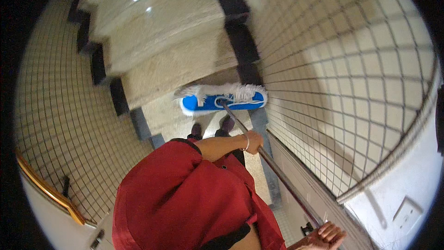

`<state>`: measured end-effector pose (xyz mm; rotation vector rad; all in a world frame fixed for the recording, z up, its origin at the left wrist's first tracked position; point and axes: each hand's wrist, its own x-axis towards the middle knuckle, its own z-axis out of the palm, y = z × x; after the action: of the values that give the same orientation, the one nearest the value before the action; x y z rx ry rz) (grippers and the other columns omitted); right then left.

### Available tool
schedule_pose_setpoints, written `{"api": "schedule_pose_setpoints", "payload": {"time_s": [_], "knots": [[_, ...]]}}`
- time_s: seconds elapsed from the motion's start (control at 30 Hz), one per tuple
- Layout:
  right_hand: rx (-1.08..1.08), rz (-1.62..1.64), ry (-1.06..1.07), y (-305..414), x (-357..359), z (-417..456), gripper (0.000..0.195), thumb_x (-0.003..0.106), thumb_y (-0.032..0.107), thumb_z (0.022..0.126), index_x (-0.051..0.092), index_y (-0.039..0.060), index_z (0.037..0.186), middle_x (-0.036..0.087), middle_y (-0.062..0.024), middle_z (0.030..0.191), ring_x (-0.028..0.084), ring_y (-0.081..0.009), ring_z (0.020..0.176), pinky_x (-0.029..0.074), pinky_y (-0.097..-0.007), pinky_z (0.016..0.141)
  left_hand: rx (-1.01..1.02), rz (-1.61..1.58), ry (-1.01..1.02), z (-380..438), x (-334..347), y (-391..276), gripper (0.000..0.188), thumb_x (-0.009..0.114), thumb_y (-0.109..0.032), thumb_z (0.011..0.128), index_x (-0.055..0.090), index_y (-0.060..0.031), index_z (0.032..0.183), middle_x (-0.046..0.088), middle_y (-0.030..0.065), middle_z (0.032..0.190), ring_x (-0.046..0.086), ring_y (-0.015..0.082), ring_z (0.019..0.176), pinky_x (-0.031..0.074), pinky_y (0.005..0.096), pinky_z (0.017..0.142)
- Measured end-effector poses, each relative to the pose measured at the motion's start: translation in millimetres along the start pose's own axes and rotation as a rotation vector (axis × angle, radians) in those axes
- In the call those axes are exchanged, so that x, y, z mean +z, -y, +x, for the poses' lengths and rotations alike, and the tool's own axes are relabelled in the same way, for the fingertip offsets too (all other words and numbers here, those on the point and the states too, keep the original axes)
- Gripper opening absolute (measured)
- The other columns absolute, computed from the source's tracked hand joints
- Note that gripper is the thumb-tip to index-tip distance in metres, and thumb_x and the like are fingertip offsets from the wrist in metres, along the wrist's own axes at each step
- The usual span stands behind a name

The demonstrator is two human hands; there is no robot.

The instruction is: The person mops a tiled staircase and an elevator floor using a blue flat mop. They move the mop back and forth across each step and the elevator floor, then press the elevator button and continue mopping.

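Observation:
A dust mop with a blue backing (208, 103) and white fringe lies across a stair tread in front of my feet. Its metal handle (288, 182) slants down to the lower right. Partway along, my left hand (255, 142), with a white bangle at the wrist, is wrapped around the handle. My right hand (332, 234) is curled around the handle's upper end, near the bottom edge of the view. Dark shoes (226, 124) show just behind the mop head.
Pale stone stairs (166, 55) with dark side borders (239, 38) run toward the top of the view. Grid-patterned walls (312, 76) flank them. A yellow handrail (52, 194) is at the lower left; a wall socket (407, 213) is at the lower right.

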<state>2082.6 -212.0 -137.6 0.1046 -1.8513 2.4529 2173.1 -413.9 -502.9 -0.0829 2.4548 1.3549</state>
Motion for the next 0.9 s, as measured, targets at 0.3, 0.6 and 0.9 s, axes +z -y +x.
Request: {"api": "schedule_pose_setpoints", "payload": {"time_s": [0.3,0.6,0.9], "knots": [[0.227,0.047,0.017,-112,42,-21,0.040,0.047,0.030,0.093,0.044,0.0132,0.057,0.030,-0.0003,0.044,0.027,-0.0143,0.037,0.033,-0.0301,0.041,-0.279,-0.086,-0.161,-112,0,121,0.016,0.066,-0.019,0.066,0.064,-0.0034,0.062,0.059,0.0123,0.062,0.059,0.0288,0.062,0.042,0.0415,0.053],[0.351,0.000,0.731,-166,236,-163,0.042,0.035,0.020,0.099,0.020,0.0184,0.060,0.013,0.0045,0.048,0.010,-0.0075,0.042,0.017,-0.0236,0.038,-0.700,-0.173,-0.894,-294,32,215,0.019,0.073,-0.029,0.057,0.066,-0.0147,0.067,0.062,0.0106,0.067,0.061,0.0321,0.067,0.047,0.0457,0.059],[0.639,0.242,1.204,-150,315,-190,0.034,0.036,0.017,0.097,0.031,0.0166,0.063,0.027,0.0042,0.043,0.018,-0.0070,0.033,0.018,-0.0245,0.033,-0.771,-0.282,-1.239,-315,69,180,0.019,0.073,-0.025,0.054,0.062,-0.0132,0.065,0.059,0.0098,0.065,0.059,0.0329,0.068,0.044,0.0484,0.061]]}}
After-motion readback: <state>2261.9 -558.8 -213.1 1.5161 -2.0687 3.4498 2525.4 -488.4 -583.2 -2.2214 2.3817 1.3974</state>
